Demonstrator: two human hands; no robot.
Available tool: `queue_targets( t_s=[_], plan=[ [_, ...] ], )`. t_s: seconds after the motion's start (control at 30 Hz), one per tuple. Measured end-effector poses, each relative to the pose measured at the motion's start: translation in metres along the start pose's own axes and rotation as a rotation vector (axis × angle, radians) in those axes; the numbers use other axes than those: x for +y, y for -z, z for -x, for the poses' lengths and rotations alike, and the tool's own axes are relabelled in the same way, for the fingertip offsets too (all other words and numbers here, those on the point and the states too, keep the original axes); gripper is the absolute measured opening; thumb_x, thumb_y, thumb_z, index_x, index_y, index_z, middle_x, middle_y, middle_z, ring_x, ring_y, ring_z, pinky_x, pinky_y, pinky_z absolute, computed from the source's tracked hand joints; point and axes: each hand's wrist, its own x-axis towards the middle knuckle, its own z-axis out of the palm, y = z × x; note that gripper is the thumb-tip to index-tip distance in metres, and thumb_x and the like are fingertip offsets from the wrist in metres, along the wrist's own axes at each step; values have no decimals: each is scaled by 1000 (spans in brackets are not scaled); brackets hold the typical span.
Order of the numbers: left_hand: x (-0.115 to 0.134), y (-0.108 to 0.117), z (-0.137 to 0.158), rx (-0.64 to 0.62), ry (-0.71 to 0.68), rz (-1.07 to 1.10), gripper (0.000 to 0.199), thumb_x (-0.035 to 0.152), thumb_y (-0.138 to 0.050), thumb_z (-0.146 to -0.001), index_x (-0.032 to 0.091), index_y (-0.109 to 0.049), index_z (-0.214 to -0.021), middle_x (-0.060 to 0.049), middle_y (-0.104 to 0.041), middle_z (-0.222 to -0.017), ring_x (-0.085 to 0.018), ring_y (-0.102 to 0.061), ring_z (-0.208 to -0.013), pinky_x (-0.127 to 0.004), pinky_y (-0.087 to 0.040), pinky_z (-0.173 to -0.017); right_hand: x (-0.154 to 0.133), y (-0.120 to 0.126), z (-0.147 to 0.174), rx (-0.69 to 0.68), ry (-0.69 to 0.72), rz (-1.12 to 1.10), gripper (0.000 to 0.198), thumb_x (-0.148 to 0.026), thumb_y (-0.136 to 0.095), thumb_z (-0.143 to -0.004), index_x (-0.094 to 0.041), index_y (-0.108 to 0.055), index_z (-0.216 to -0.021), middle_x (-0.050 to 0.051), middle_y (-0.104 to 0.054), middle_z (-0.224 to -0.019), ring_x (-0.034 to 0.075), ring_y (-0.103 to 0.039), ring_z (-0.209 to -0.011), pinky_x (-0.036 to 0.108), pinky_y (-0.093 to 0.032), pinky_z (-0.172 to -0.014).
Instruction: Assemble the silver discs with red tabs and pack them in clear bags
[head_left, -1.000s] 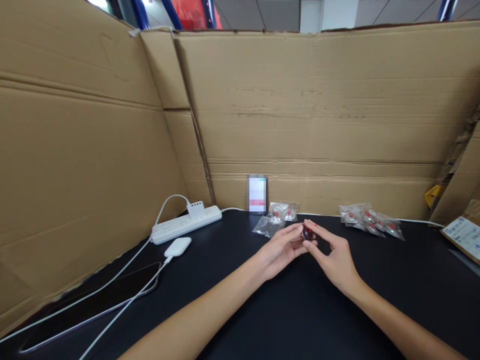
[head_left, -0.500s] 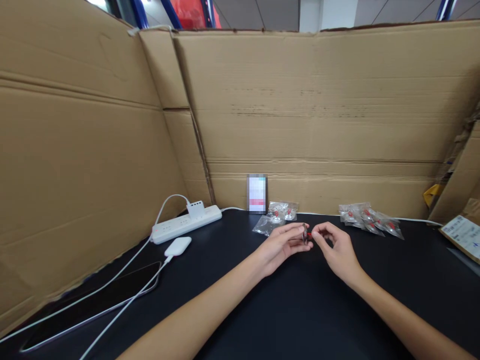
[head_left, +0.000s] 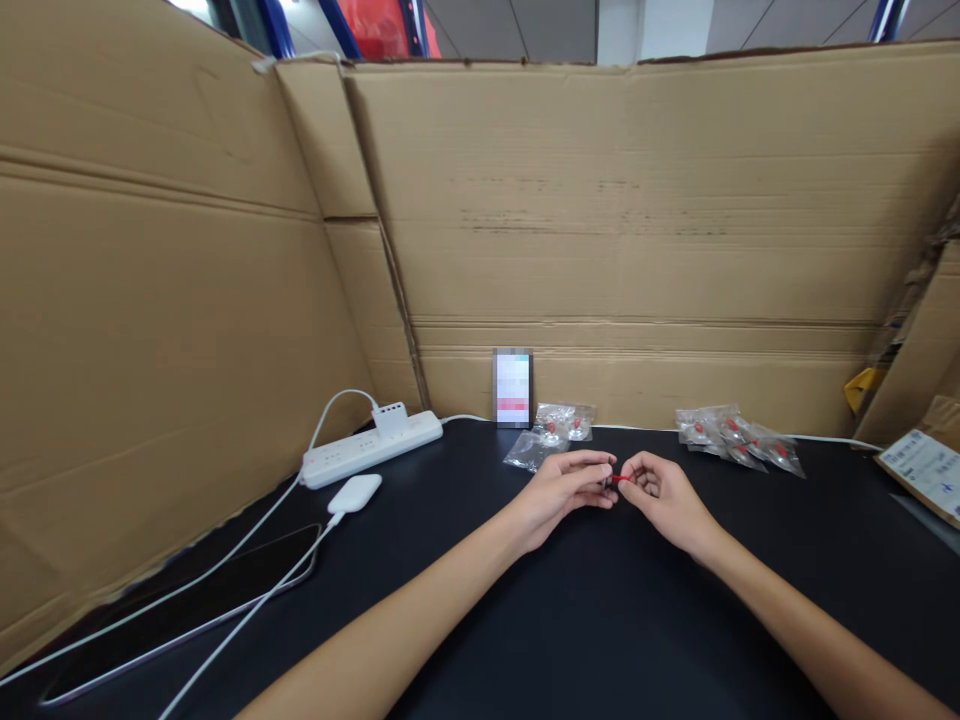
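My left hand (head_left: pixel 556 498) has its fingers closed around a small dark round piece (head_left: pixel 610 482), seen edge-on and mostly hidden by the fingers. A thin red strip (head_left: pixel 621 478) runs from that piece to my right hand (head_left: pixel 669 500), where thumb and forefinger pinch its end. Whether the strip is a cord or something stiff, I cannot tell. Just beyond my left hand lie clear plastic bags (head_left: pixel 579 424) with small silvery and red items in them. More such bags (head_left: pixel 739 436) lie in a loose pile beyond my right hand.
A phone with a lit screen (head_left: pixel 514 388) leans on the cardboard wall (head_left: pixel 600 250). At left are a white power strip (head_left: pixel 352 458), a white charging case (head_left: pixel 355 493), white cables and a dark tablet (head_left: pixel 187 610). A labelled package (head_left: pixel 926 470) lies at right on the black table (head_left: pixel 600 630).
My right hand has drawn slightly lower, and more of the red strip shows between the hands. The dark round piece has turned and is more covered by my left fingers.
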Motion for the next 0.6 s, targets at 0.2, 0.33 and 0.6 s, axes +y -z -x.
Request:
queue_targets(
  t_s=[0.2,0.33,0.6],
  plan=[
    [0,-2,2,0,-21,-57,42,31,-76,-74,10,-66,-108,-12,-71,-87,-19,-68,-76,-38,-53,-80,-13,1,3,-110,-213,-251,24,-37,-70,-73,-16,-60,-77,-2,-53,-65,8,-41,-54,22,-30,-50],
    [-3,-1,1,-4,-26,-77,43,31,-76,-74,10,-66,-109,-12,-71,-86,-17,-67,-74,-36,-53,-78,-11,5,1,-221,-259,-180,23,-37,-68,-74,-16,-58,-75,-5,-46,-57,6,-27,-46,22,-21,-46],
    [-8,-6,1,-8,20,-111,43,33,-78,-70,8,-68,-104,-11,-70,-84,-17,-65,-68,-34,-53,-72,-6,10,2,-238,-9,220,23,-28,-55,-83,-17,-51,-64,-5,-43,-55,8,-34,-52,22,-27,-51]
  ],
)
